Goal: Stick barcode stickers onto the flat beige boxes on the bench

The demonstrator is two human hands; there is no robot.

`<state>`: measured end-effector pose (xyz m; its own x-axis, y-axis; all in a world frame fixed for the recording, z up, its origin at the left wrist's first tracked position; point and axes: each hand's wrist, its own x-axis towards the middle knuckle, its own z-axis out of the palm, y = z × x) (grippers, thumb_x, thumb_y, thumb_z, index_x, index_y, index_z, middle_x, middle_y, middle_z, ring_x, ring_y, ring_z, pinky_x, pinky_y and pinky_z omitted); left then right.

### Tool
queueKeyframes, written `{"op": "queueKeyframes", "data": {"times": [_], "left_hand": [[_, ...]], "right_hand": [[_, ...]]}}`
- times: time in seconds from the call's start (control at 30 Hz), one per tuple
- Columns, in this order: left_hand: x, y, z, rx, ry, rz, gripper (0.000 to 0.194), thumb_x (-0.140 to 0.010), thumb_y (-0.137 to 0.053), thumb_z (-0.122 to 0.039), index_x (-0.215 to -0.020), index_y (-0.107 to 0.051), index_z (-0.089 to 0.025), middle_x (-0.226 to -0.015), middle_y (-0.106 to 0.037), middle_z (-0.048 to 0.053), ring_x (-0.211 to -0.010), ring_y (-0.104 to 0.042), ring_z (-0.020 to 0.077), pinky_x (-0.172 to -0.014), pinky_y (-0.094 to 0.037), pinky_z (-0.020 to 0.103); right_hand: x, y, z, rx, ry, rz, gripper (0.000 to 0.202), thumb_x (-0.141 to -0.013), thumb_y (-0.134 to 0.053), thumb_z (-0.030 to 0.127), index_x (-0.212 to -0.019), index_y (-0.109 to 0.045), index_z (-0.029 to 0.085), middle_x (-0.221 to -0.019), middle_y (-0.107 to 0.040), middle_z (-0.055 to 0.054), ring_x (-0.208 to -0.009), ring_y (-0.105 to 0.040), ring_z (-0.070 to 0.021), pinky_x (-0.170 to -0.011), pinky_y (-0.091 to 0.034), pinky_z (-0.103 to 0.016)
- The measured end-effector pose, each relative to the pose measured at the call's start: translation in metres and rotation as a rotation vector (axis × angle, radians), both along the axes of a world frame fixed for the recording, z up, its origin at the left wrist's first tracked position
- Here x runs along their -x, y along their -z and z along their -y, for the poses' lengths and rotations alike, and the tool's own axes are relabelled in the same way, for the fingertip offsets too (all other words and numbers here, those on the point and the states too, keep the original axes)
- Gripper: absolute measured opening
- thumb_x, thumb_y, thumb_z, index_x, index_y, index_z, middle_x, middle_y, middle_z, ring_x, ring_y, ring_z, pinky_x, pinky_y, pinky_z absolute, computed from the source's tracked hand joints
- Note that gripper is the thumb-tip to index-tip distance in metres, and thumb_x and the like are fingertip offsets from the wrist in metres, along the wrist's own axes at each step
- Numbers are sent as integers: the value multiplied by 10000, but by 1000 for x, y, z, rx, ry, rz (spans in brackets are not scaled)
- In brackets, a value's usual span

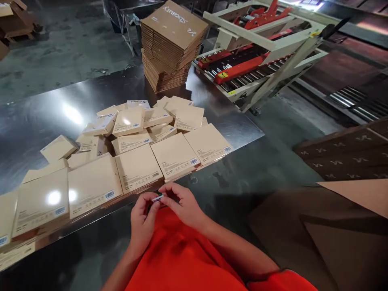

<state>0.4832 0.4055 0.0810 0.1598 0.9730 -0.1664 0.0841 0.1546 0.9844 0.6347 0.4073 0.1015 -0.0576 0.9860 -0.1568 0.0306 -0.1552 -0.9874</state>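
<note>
Close to my body, just past the table's front edge, my left hand (144,216) and my right hand (182,204) meet around a small white label (157,198) with dark print. Thumb and fingers of each hand pinch it from either side. Beyond the hands, a row of flat cream boxes (138,169) with printed text and barcodes lies along the edge of the metal table (224,103). More cream boxes (129,120) are heaped loosely behind that row, some tilted on one another.
A tall stack of folded brown cartons (172,36) stands at the table's back. Behind it to the right is a roller machine (242,60) with red parts. Brown cardboard (348,226) and a patterned dark carton (342,155) are at right.
</note>
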Motion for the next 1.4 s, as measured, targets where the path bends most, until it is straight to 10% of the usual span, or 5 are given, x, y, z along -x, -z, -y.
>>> {"op": "queueKeyframes", "data": {"times": [0.23,0.53,0.67,0.8,1.4], "left_hand": [[28,-1,0,-61,64,-138,199,-889,-502,-391,-845,-572,-209,-763,-627,12,-690,-613,143,-631,-522,244],[31,5,-10,-189,26,-362,350,-913,-466,-364,-605,-481,-198,-517,-509,-46,-479,-474,94,-466,-364,206],[30,16,-16,-354,49,-445,313,-916,-473,-291,-623,-532,-197,-902,-719,58,-813,-667,159,-650,-480,231],[29,28,-21,-427,106,-622,319,-911,-486,-264,-599,-499,-204,-1268,-634,96,-938,-688,196,-700,-515,267],[30,29,-26,-502,125,-768,337,-919,-485,-279,-591,-509,-204,-1241,-651,78,-665,-696,143,-467,-422,232]], "right_hand": [[33,4,7,118,72,-91,156,-802,-626,356,-799,-597,203,-715,-581,20,-662,-551,-119,-630,-492,-246],[28,5,-15,-187,97,306,194,-853,-550,309,-690,-582,209,-745,-581,-22,-733,-551,-157,-678,-452,-278],[5,18,-43,-162,195,624,164,-850,-554,297,-734,-616,198,-899,-603,-53,-921,-540,-203,-842,-400,-345],[-5,32,-63,-2,82,927,155,-831,-591,269,-698,-631,199,-981,-621,-47,-1001,-496,-230,-868,-311,-379],[8,36,-66,44,51,1049,151,-828,-609,277,-698,-650,213,-990,-622,-43,-1013,-465,-243,-848,-268,-395]]}}
